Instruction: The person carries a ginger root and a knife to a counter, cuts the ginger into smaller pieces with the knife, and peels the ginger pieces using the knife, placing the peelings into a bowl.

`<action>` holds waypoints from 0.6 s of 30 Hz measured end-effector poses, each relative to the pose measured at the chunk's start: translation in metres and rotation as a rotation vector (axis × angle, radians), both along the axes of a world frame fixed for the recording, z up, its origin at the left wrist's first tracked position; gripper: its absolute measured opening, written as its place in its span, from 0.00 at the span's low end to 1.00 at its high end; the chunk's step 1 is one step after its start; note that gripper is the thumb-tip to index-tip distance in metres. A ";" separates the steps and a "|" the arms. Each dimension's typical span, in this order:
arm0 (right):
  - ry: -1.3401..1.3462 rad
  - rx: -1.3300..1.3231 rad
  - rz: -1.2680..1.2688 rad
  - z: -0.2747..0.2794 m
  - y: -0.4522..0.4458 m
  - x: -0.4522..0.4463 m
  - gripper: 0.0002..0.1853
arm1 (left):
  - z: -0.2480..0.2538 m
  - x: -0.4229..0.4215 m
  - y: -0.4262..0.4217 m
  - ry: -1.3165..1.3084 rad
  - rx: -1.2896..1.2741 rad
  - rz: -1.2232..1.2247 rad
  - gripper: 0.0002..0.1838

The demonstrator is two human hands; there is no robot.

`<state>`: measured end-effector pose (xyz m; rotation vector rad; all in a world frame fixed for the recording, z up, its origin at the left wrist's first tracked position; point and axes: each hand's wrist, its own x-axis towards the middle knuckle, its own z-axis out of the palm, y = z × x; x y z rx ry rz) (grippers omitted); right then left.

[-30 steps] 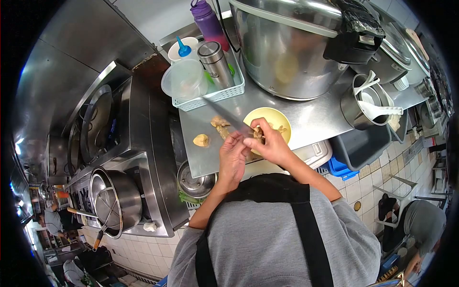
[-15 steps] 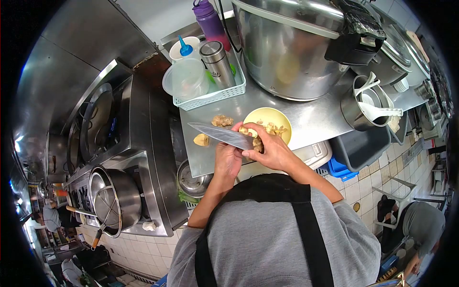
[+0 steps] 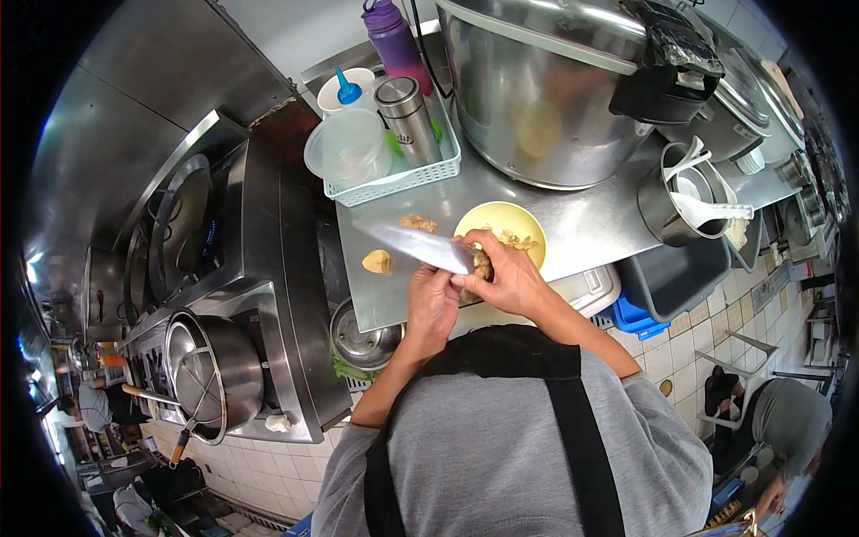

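My right hand (image 3: 508,276) is closed around the heel end of a broad knife (image 3: 420,248), its blade pointing left and blurred. My left hand (image 3: 433,302) is closed just under the blade, around a small piece of ginger that the blade and fingers mostly hide. Brown, knobbly ginger (image 3: 482,267) shows beside my right thumb. Behind the hands is a yellow bowl (image 3: 490,211) with pale peeled pieces in it. A cut yellowish piece (image 3: 377,261) lies to the left on the steel counter (image 3: 380,300), and a brown ginger root (image 3: 418,224) sits partly behind the blade.
A pale basket (image 3: 394,185) with bottles and tubs stands at the back left. Behind the bowl is a large steel cooker (image 3: 537,116). A pot with ladles (image 3: 667,201) stands right. The stove (image 3: 277,224) is at left; a seated person (image 3: 787,421) is far right.
The knife blade has turned, its flat now bright and blurred. My left hand has shifted slightly down and right, and its fingertips no longer show above the blade.
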<state>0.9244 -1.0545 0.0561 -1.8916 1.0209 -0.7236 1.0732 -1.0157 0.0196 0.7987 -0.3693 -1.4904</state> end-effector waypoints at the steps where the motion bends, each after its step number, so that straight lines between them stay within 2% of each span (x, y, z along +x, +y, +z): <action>1: -0.014 -0.004 -0.021 -0.004 -0.002 -0.001 0.26 | -0.007 0.001 0.001 0.008 -0.007 -0.025 0.17; 4: -0.114 0.256 -0.045 -0.007 -0.009 -0.005 0.24 | 0.008 -0.002 -0.001 0.006 0.007 -0.059 0.15; 5: -0.121 0.240 -0.048 -0.008 -0.010 -0.006 0.23 | 0.010 0.000 -0.002 0.013 0.022 -0.052 0.15; 8: -0.154 -0.056 -0.056 -0.024 -0.010 -0.005 0.26 | -0.006 0.009 -0.004 0.063 -0.011 -0.045 0.16; 11: -0.062 -0.023 0.041 -0.004 0.000 -0.006 0.31 | -0.005 0.009 -0.007 0.058 -0.007 -0.028 0.18; 14: 0.043 -0.050 0.041 -0.007 0.003 -0.004 0.34 | -0.007 0.010 -0.007 0.028 -0.024 -0.034 0.18; 18: 0.066 -0.140 0.019 -0.012 0.003 -0.003 0.34 | -0.004 0.009 -0.005 0.011 -0.023 -0.005 0.17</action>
